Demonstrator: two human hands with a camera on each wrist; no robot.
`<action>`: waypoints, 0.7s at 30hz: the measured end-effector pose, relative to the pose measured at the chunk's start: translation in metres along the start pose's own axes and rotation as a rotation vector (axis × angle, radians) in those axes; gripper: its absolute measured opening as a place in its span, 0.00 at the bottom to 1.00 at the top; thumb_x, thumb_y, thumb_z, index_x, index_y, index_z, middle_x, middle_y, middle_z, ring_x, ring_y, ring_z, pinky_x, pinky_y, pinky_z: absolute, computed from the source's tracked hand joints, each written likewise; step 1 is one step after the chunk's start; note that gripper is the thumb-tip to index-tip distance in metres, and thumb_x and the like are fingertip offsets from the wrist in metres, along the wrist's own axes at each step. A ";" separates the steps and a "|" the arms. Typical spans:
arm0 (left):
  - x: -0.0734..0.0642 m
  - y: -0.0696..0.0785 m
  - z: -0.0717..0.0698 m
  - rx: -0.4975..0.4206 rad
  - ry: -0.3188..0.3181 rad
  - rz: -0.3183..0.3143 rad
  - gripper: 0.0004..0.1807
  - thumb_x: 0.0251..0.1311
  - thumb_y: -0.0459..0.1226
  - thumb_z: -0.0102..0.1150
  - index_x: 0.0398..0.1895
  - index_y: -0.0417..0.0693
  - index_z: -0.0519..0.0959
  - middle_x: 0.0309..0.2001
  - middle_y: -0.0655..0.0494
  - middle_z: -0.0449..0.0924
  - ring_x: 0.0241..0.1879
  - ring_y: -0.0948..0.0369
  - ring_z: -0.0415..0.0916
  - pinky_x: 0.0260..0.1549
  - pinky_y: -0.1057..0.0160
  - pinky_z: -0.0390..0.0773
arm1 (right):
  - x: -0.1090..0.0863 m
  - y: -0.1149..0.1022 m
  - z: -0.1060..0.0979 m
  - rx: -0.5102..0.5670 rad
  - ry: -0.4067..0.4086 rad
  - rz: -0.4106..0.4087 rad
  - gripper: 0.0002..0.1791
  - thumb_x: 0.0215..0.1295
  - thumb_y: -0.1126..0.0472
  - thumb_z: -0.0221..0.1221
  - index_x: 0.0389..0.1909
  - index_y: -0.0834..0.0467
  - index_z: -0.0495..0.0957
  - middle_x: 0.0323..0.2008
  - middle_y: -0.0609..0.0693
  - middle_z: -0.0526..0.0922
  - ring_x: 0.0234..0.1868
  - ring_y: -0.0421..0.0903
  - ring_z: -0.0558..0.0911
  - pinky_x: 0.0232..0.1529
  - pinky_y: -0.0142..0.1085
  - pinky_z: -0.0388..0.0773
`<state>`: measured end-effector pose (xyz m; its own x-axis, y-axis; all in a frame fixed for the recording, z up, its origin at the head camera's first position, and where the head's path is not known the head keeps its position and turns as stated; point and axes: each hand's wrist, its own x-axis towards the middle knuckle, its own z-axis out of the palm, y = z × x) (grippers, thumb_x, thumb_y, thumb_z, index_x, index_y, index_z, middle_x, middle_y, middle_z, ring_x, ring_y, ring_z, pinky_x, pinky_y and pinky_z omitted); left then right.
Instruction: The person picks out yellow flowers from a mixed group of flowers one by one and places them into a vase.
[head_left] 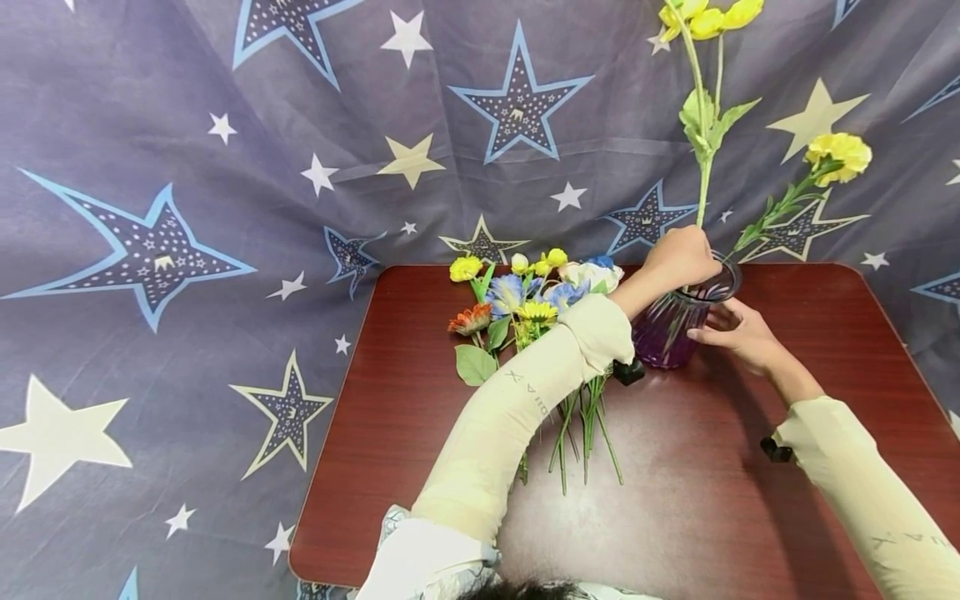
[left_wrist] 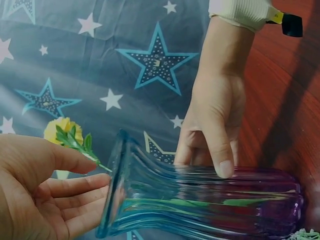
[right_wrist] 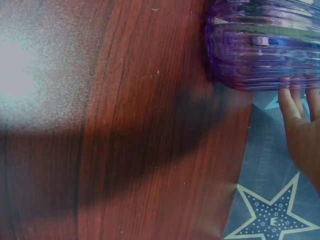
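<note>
A tall yellow flower with a leafy green stem (head_left: 703, 167) rises from behind my left hand (head_left: 681, 257), which grips its stem at the vase mouth. In the left wrist view, the left hand's fingertips (left_wrist: 102, 182) lie against the rim. The ribbed glass vase (head_left: 667, 340) is bluish above and purple below, with green stems inside. My right hand (head_left: 742, 337) holds its right side, with the thumb (left_wrist: 226, 167) along the glass and the fingers partly hidden behind. A yellow carnation (head_left: 840, 158) leans right out of the mouth.
Left of the vase, a pile of artificial flowers lies on the brown table (head_left: 397, 400): an orange flower (head_left: 471, 320), blue flowers (head_left: 506, 293) and several yellow ones. Their loose stems (head_left: 592, 429) point toward the near edge. A star-patterned curtain (head_left: 450, 183) hangs behind the table.
</note>
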<state>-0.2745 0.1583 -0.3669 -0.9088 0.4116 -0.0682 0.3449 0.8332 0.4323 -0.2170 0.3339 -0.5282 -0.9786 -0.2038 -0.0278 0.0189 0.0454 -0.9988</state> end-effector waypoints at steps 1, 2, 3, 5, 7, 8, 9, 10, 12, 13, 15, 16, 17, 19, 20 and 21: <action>0.000 0.000 -0.002 0.000 0.002 0.002 0.27 0.60 0.42 0.64 0.06 0.57 0.63 0.09 0.65 0.58 0.17 0.67 0.66 0.16 0.70 0.66 | 0.000 0.000 0.000 0.002 0.000 -0.002 0.36 0.62 0.77 0.64 0.66 0.44 0.71 0.52 0.27 0.80 0.50 0.24 0.81 0.48 0.20 0.81; 0.000 -0.001 -0.003 -0.001 0.002 0.007 0.27 0.60 0.42 0.63 0.06 0.57 0.63 0.09 0.65 0.58 0.17 0.67 0.65 0.16 0.70 0.65 | 0.000 0.000 0.000 0.002 0.001 -0.004 0.36 0.62 0.77 0.64 0.66 0.44 0.71 0.52 0.27 0.80 0.50 0.24 0.81 0.48 0.20 0.81; 0.000 -0.001 -0.005 -0.003 0.002 0.012 0.27 0.60 0.43 0.63 0.06 0.57 0.63 0.09 0.66 0.58 0.17 0.67 0.65 0.16 0.71 0.64 | 0.000 0.000 0.000 0.004 0.001 -0.006 0.36 0.62 0.77 0.64 0.66 0.44 0.71 0.52 0.27 0.80 0.50 0.24 0.81 0.48 0.20 0.81; 0.000 -0.002 -0.008 -0.010 0.009 0.019 0.26 0.60 0.43 0.63 0.06 0.57 0.64 0.09 0.66 0.61 0.18 0.67 0.66 0.17 0.71 0.65 | 0.000 0.000 0.001 0.000 0.002 -0.004 0.36 0.62 0.77 0.64 0.65 0.43 0.71 0.52 0.27 0.80 0.50 0.24 0.81 0.48 0.20 0.81; -0.001 -0.003 -0.010 -0.021 0.013 0.028 0.25 0.60 0.43 0.64 0.06 0.58 0.67 0.11 0.67 0.64 0.19 0.67 0.68 0.18 0.71 0.66 | 0.000 -0.001 0.001 -0.005 0.004 -0.002 0.35 0.62 0.77 0.64 0.64 0.43 0.72 0.51 0.27 0.81 0.50 0.24 0.81 0.48 0.20 0.81; -0.001 -0.004 -0.012 -0.023 0.014 0.030 0.24 0.61 0.44 0.64 0.07 0.58 0.68 0.11 0.67 0.66 0.20 0.68 0.69 0.19 0.71 0.67 | 0.000 -0.001 0.001 -0.009 0.004 -0.001 0.35 0.62 0.77 0.64 0.63 0.42 0.72 0.51 0.26 0.81 0.50 0.24 0.81 0.48 0.20 0.81; -0.001 -0.004 -0.014 -0.025 0.015 0.030 0.23 0.61 0.44 0.63 0.08 0.59 0.70 0.12 0.68 0.67 0.21 0.68 0.70 0.20 0.72 0.68 | 0.000 -0.001 0.001 -0.008 0.005 0.001 0.35 0.62 0.77 0.64 0.63 0.42 0.72 0.51 0.26 0.81 0.50 0.24 0.81 0.48 0.20 0.81; -0.002 -0.004 -0.016 -0.026 0.016 0.027 0.22 0.62 0.44 0.63 0.09 0.59 0.72 0.14 0.68 0.70 0.22 0.68 0.71 0.21 0.72 0.69 | 0.000 -0.001 0.001 -0.009 0.005 0.003 0.35 0.62 0.77 0.64 0.62 0.41 0.72 0.51 0.26 0.81 0.49 0.24 0.81 0.47 0.20 0.81; -0.002 -0.004 -0.019 -0.031 0.012 0.018 0.19 0.63 0.46 0.64 0.13 0.60 0.78 0.16 0.69 0.74 0.23 0.69 0.73 0.22 0.72 0.70 | 0.000 -0.001 0.001 -0.013 0.006 0.004 0.35 0.62 0.77 0.65 0.62 0.41 0.72 0.51 0.26 0.81 0.49 0.23 0.81 0.48 0.20 0.81; -0.003 -0.004 -0.021 -0.031 0.010 0.012 0.17 0.64 0.47 0.64 0.15 0.61 0.81 0.18 0.69 0.77 0.24 0.69 0.73 0.23 0.72 0.71 | 0.000 -0.001 0.001 -0.016 0.007 0.006 0.35 0.62 0.77 0.65 0.62 0.41 0.72 0.51 0.26 0.81 0.49 0.23 0.81 0.47 0.20 0.81; -0.004 -0.004 -0.025 -0.040 0.004 -0.003 0.14 0.65 0.48 0.64 0.20 0.62 0.85 0.22 0.70 0.80 0.25 0.69 0.75 0.25 0.73 0.72 | 0.000 -0.001 0.001 -0.015 0.008 0.008 0.34 0.62 0.76 0.65 0.62 0.41 0.72 0.51 0.26 0.81 0.49 0.23 0.81 0.47 0.20 0.81; -0.004 -0.004 -0.027 -0.047 0.001 -0.008 0.13 0.65 0.48 0.64 0.22 0.63 0.87 0.24 0.70 0.82 0.26 0.69 0.75 0.25 0.73 0.73 | -0.001 -0.001 0.001 -0.014 0.008 0.010 0.34 0.62 0.76 0.65 0.61 0.41 0.72 0.51 0.26 0.80 0.49 0.23 0.81 0.47 0.20 0.81; -0.005 -0.004 -0.029 -0.054 -0.002 -0.009 0.11 0.66 0.48 0.64 0.25 0.63 0.88 0.25 0.70 0.83 0.26 0.70 0.76 0.26 0.73 0.73 | -0.001 -0.001 0.001 -0.017 0.009 0.012 0.34 0.62 0.76 0.65 0.61 0.40 0.72 0.50 0.26 0.80 0.49 0.23 0.81 0.47 0.20 0.81; -0.007 -0.004 -0.033 -0.066 -0.008 -0.015 0.10 0.66 0.48 0.64 0.27 0.63 0.89 0.28 0.71 0.84 0.28 0.70 0.77 0.27 0.72 0.74 | -0.001 -0.001 0.001 -0.020 0.011 0.014 0.34 0.62 0.76 0.65 0.61 0.40 0.72 0.50 0.26 0.80 0.49 0.23 0.81 0.47 0.20 0.81; -0.008 -0.004 -0.035 -0.070 -0.007 -0.014 0.10 0.66 0.48 0.63 0.29 0.64 0.90 0.29 0.71 0.85 0.28 0.70 0.77 0.27 0.72 0.74 | -0.001 -0.001 0.001 -0.023 0.012 0.015 0.34 0.62 0.76 0.65 0.61 0.40 0.72 0.50 0.26 0.80 0.49 0.23 0.81 0.47 0.20 0.81; -0.009 -0.004 -0.037 -0.072 -0.006 -0.013 0.09 0.67 0.48 0.63 0.30 0.64 0.90 0.30 0.71 0.85 0.29 0.70 0.77 0.27 0.72 0.75 | -0.001 -0.001 0.001 -0.026 0.012 0.015 0.34 0.62 0.76 0.65 0.61 0.40 0.72 0.50 0.26 0.80 0.49 0.23 0.80 0.47 0.20 0.81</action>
<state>-0.2768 0.1378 -0.3352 -0.9115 0.4035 -0.0797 0.3152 0.8098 0.4948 -0.2156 0.3331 -0.5272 -0.9806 -0.1912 -0.0425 0.0288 0.0741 -0.9968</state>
